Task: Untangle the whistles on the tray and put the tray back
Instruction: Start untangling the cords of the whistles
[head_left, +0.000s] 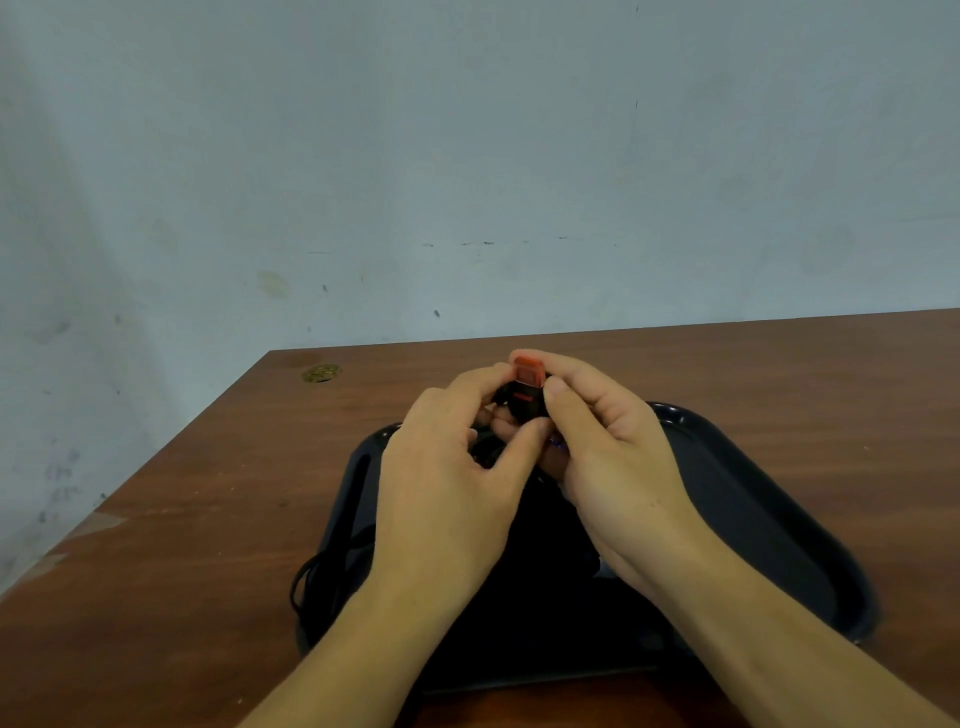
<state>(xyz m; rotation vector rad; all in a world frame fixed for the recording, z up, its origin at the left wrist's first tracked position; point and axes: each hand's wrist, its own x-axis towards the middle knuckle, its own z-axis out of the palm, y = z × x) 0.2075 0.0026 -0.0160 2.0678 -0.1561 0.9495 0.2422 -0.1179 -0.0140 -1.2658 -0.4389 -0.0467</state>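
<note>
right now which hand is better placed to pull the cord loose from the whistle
Left, probably. The right hand pinches the red and black whistle at its top, steadying it above the black tray. The left hand has its fingers lower, at the dark cord under the whistle, so it seems freer to pull.

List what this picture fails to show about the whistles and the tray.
- Whistle, head view: only its red mouthpiece and part of the black body show; both hands' fingers cover the rest.
- How many whistles: cannot tell; the left hand and right hand hide the tray's middle.
- Cords: black on the black tray, so the tangle is unreadable.
- Tray's near edge: hidden by the forearms.
</note>
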